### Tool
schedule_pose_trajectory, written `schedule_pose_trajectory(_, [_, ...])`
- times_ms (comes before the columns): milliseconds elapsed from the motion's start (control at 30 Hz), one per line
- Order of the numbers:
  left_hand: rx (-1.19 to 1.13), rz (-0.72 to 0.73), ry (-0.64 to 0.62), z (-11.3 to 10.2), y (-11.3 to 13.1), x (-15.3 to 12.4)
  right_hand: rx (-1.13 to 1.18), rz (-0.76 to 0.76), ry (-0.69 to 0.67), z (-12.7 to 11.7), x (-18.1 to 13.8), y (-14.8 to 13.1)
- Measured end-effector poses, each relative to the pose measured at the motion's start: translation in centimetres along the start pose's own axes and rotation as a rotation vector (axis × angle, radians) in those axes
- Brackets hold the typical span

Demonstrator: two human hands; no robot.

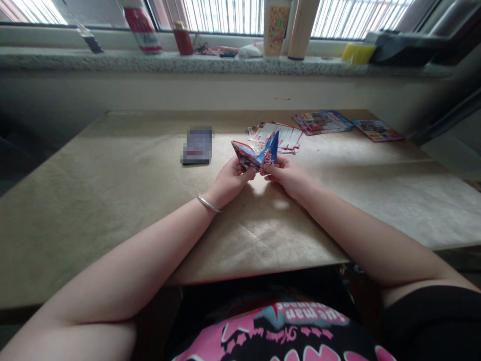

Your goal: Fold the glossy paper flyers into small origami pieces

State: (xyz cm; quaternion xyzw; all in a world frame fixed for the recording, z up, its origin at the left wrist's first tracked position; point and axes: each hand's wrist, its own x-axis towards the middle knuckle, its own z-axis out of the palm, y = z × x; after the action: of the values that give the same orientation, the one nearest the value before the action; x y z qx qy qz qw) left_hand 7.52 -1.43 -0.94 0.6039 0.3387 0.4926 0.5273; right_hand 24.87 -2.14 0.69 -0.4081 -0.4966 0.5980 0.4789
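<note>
A folded paper figure (257,152) made from a colourful printed sheet, red and blue with pointed flaps, is held just above the brown paper-covered table (112,190). My left hand (230,180), with a silver bracelet on the wrist, pinches its left side with closed fingers. My right hand (286,174) pinches its right underside, fingers closed as well. Both hands meet at the middle of the table.
A stack of printed leaflets (280,135) lies just behind the hands, with more leaflets (323,122) and another (378,130) at the far right. A dark blurred flat object (198,146) lies to the left. Cups, a can and small items line the window sill (188,61).
</note>
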Motion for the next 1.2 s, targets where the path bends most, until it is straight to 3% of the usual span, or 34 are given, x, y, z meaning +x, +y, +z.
schedule_pose_trajectory(467, [0.083,0.057,-0.057,0.1,0.2,-0.2,-0.133,0.023,-0.06,-0.1,0.0,0.1])
schedule_pose_trajectory(800, [0.076,-0.005,-0.018,0.2,0.3,-0.2,-0.026,0.069,-0.049,-0.3,0.1,0.0])
schedule_pose_trajectory(1200, [0.208,0.098,-0.013,0.5,0.2,-0.8,-0.245,-0.023,-0.067,-0.4,0.5,1.1])
